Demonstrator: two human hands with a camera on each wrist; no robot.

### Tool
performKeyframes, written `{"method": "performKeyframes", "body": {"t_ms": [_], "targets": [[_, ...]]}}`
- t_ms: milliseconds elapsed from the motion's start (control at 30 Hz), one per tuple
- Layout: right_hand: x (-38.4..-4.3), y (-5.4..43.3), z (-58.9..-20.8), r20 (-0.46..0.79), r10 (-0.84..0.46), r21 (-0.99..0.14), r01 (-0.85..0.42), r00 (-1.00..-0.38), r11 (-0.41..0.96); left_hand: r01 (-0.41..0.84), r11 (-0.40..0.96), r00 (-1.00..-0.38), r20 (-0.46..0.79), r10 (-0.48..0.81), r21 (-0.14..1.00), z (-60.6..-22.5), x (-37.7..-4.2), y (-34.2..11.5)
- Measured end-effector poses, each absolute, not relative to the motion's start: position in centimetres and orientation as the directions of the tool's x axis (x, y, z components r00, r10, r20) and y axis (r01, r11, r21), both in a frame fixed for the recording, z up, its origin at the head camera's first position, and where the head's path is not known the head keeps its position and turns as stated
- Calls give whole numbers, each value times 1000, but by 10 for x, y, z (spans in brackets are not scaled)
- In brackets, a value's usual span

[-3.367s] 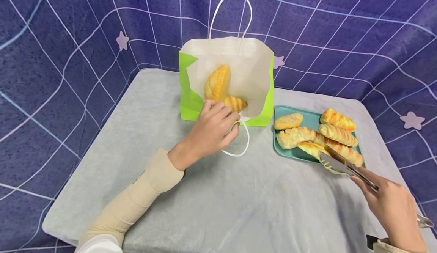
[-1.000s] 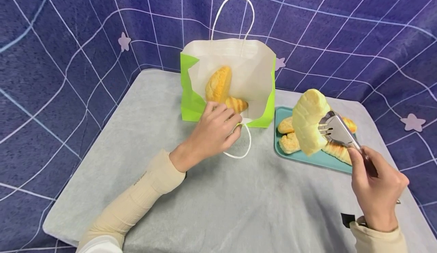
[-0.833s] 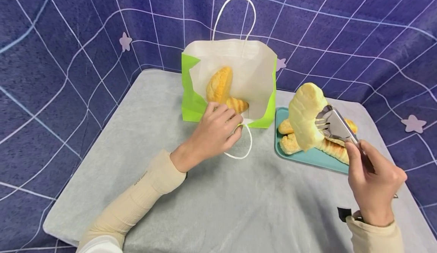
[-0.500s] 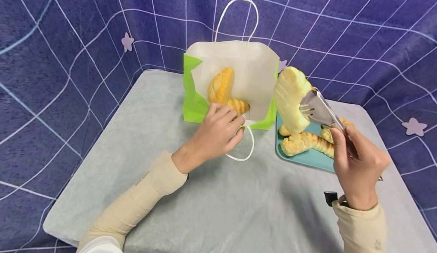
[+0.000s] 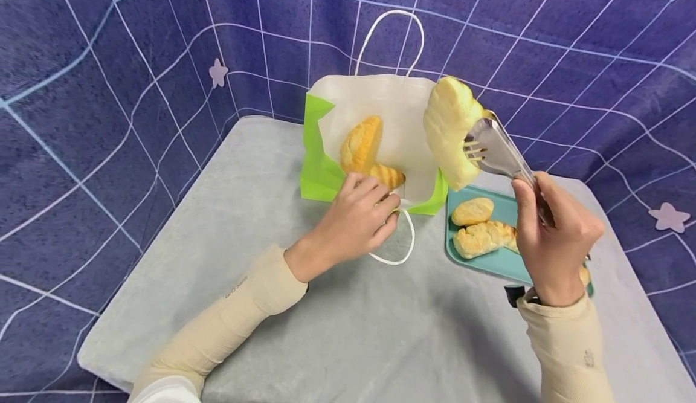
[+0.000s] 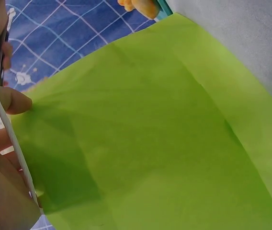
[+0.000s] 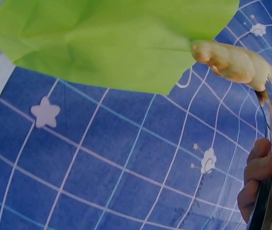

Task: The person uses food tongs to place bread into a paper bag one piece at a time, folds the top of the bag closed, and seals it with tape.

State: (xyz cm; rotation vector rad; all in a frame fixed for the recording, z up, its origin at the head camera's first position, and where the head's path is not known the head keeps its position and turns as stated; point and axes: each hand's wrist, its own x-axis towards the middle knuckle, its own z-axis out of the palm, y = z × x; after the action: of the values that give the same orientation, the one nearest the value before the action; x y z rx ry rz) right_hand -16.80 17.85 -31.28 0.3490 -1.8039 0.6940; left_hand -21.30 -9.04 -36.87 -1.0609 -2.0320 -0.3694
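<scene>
My right hand (image 5: 560, 234) grips metal serving tongs (image 5: 500, 149) with a fork-shaped end. Held in the tongs is a pale yellow curved bread (image 5: 450, 131), raised in front of the right side of a green paper bag (image 5: 315, 173). With its fingers on the front rim, my left hand (image 5: 359, 219) pinches the bag's edge, and thumb and paper also meet in the left wrist view. Inside the white-lined bag lie a cut yellow loaf (image 5: 360, 146) and a ridged bread (image 5: 388, 176), partly hidden by the left hand.
A teal tray (image 5: 492, 264) with several breads, including a small roll (image 5: 473, 211), lies right of the bag, partly behind my right hand. One white handle (image 5: 391, 13) stands up at the back; the front handle (image 5: 410, 240) hangs down. A blue curtain (image 5: 261, 40) borders the grey table (image 5: 348, 330).
The tongs picked the pale bread off the tray, and my right hand carried it up and leftward to the bag. My left hand stays at the bag's rim; the view shifts slightly.
</scene>
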Motion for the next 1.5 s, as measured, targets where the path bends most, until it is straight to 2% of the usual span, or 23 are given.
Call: {"method": "performKeyframes", "body": {"t_ms": [300, 533, 700, 833, 1000, 1500], "targets": [[-192, 145, -298, 935, 49, -266, -607, -350, 749, 771, 632, -354, 773, 526, -77, -372, -213, -95], [-212, 124, -282, 944, 22, -245, -654, -330, 716, 761, 644, -365, 772, 520, -74, -368, -211, -98], [-232, 122, -286, 936, -61, -176, -610, -347, 773, 757, 648, -368, 767, 526, -82, -367, -210, -98], [-242, 132, -302, 911, -119, -127, -541, -395, 831, 764, 638, -358, 763, 538, -91, -367, -209, -97], [-241, 145, -322, 889, -95, -159, -495, -448, 854, 776, 622, -350, 749, 563, -105, -367, -209, -95], [-218, 172, -334, 872, -31, -222, -452, -489, 864, 783, 616, -363, 741, 565, -87, -369, -208, -94]]}}
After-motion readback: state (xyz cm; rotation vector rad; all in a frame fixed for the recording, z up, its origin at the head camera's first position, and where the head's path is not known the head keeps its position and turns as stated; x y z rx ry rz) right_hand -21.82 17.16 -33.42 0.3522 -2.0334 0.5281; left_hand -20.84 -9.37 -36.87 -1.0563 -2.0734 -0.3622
